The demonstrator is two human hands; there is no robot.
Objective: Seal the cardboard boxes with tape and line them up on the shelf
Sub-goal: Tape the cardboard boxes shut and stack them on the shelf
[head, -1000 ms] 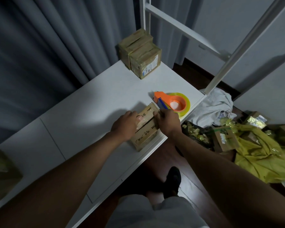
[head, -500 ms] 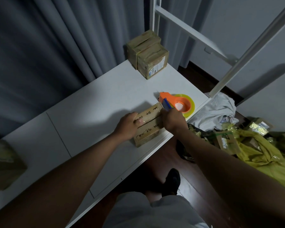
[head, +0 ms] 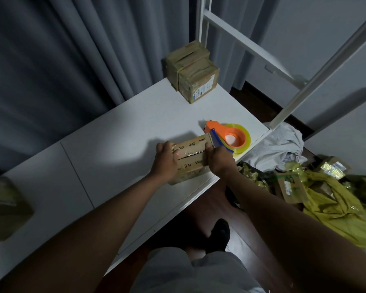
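Since 1 s ago my right hand [head: 220, 160] slid to the box [head: 191, 154] end; both now clamp it, left hand [head: 166, 160] opposite, by tape dispenser [head: 228, 137] on shelf [head: 118, 144].

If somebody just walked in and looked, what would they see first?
Probably the two hands, the left hand and right hand, gripping a cardboard box at the near edge of the white shelf. Just behind it lies a bright orange tape dispenser. Two taped boxes stand together at the far corner, and yellow wrapping is heaped on the floor to the right.
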